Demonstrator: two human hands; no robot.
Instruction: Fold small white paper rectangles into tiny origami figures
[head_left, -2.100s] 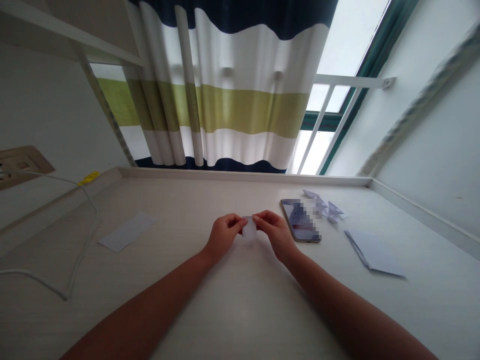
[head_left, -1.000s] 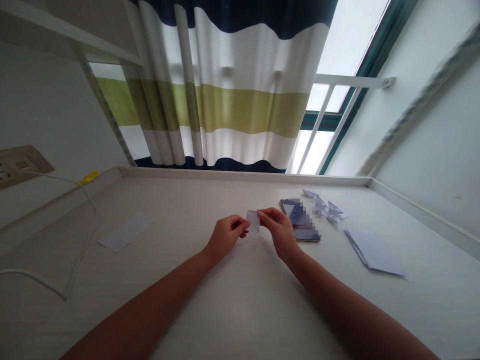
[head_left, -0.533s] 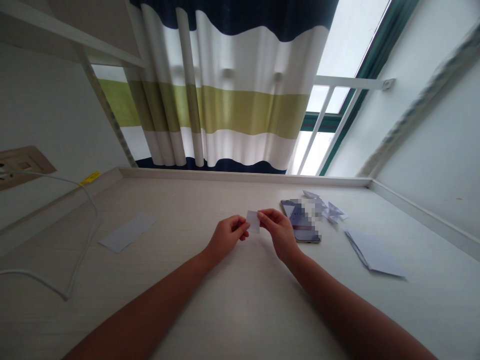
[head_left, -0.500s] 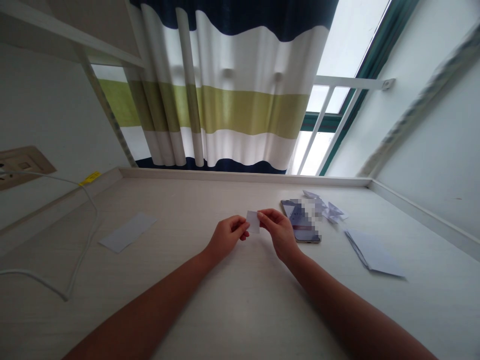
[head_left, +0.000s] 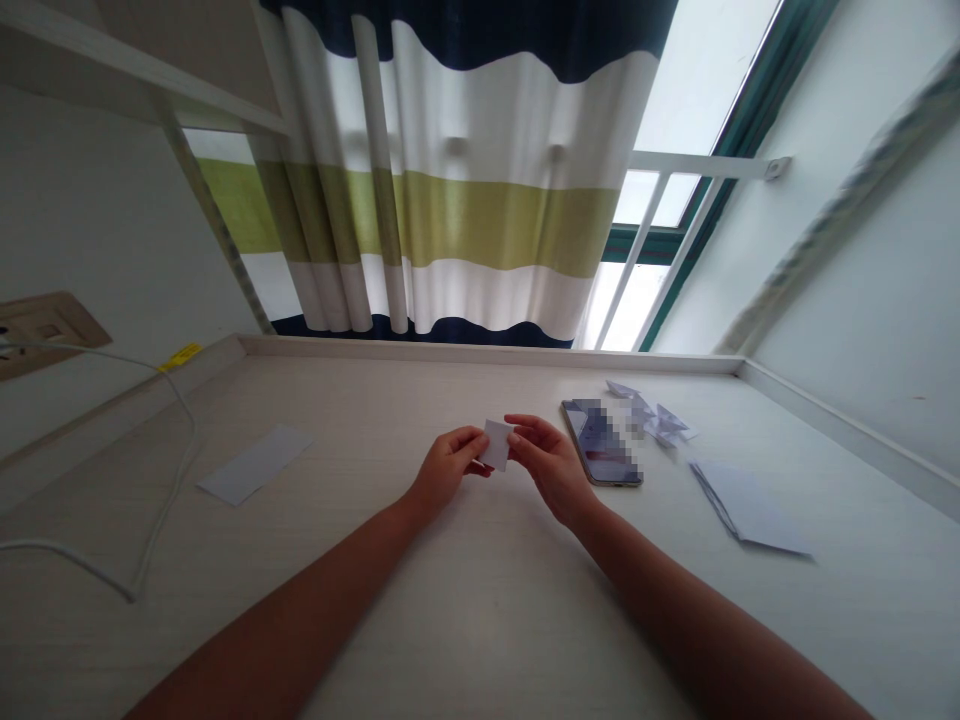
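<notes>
Paper square (head_left: pixel 496 446) newly askew, phone (head_left: pixel 594 444) nearby

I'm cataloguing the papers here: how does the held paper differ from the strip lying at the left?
The held paper is roughly square; the strip is long and narrow. The held paper looks smaller than the strip. The left hand pinches the held paper, with the right hand at its edge, while the strip lies on the table. Both look white.
</notes>
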